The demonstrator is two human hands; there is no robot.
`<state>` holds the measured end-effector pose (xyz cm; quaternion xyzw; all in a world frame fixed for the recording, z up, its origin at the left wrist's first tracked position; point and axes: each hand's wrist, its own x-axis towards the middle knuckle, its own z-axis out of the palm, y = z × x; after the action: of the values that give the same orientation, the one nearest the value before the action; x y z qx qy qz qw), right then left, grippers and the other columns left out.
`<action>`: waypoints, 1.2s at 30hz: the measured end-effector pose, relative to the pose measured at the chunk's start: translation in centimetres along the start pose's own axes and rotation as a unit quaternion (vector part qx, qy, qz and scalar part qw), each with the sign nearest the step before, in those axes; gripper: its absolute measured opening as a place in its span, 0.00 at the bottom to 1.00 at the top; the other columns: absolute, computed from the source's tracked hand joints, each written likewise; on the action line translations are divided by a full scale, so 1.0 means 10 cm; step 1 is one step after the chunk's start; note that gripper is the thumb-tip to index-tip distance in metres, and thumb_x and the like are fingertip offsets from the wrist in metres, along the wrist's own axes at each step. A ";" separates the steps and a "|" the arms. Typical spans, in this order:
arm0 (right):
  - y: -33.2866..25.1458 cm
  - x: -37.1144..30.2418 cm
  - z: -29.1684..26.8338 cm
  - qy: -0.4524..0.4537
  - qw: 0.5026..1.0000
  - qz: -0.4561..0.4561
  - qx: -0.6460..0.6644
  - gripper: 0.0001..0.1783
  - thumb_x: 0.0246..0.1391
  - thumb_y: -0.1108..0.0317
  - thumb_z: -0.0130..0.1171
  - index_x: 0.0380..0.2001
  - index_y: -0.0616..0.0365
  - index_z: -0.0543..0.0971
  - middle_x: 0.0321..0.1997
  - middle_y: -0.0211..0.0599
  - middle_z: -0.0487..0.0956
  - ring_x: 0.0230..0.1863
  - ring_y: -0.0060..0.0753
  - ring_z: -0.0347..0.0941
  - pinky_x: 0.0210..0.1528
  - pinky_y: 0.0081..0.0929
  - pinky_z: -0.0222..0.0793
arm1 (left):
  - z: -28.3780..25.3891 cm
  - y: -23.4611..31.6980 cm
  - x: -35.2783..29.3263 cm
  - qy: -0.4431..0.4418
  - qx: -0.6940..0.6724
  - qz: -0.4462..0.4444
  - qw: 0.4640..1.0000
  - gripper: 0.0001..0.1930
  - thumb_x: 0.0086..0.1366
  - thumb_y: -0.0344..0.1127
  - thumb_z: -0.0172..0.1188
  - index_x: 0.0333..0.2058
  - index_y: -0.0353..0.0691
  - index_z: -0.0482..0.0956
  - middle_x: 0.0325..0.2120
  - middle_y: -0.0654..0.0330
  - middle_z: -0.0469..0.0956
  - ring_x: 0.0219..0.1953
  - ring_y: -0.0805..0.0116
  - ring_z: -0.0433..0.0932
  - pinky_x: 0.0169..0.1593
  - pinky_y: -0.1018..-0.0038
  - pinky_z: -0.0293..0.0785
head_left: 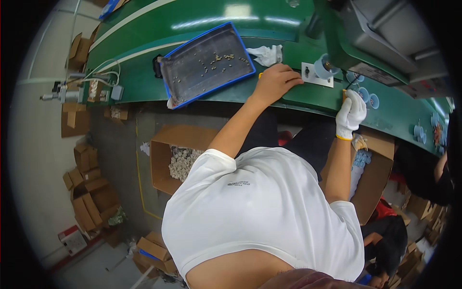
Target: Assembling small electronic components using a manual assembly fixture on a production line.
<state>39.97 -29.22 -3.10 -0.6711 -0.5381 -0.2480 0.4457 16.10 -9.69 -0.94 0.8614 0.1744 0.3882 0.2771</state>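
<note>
On the left, a blue-rimmed tray holds small loose pieces. To its right, the bare left hand bends beside the white plate, its grip unclear; fingers are best kept clear of the green machine. Rightmost, the gloved right hand sits at the near bench edge; whether it grips anything I cannot tell.
</note>
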 end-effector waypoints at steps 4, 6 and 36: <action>0.03 -0.01 -0.01 0.005 1.000 0.010 0.012 0.10 0.63 0.71 0.62 0.42 0.62 0.89 0.42 0.47 0.90 0.46 0.56 0.87 0.55 0.47 0.81 | -0.05 0.01 0.03 -0.009 -0.028 -0.017 0.999 0.09 0.61 0.36 0.79 0.38 0.38 0.93 0.35 0.55 0.88 0.35 0.56 0.87 0.41 0.65 0.83; 0.01 0.02 0.00 0.010 1.000 0.004 0.003 0.10 0.62 0.72 0.62 0.42 0.62 0.89 0.41 0.46 0.90 0.46 0.55 0.87 0.54 0.47 0.81 | -0.08 0.02 0.03 -0.009 -0.031 -0.043 0.999 0.11 0.61 0.37 0.80 0.39 0.38 0.93 0.35 0.56 0.89 0.34 0.59 0.87 0.40 0.67 0.82; 0.00 0.09 -0.15 0.045 0.997 -0.009 0.054 0.09 0.58 0.73 0.64 0.41 0.62 0.86 0.35 0.45 0.87 0.37 0.53 0.84 0.43 0.45 0.80 | -0.03 0.32 1.31 -0.189 -0.051 -0.067 0.978 0.10 0.62 0.35 0.79 0.40 0.41 0.95 0.35 0.65 0.92 0.37 0.74 0.82 0.44 0.71 0.81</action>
<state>40.47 -30.03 -1.67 -0.6292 -0.5360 -0.2529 0.5028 24.56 -5.37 8.71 0.8903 0.1564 0.2070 0.3743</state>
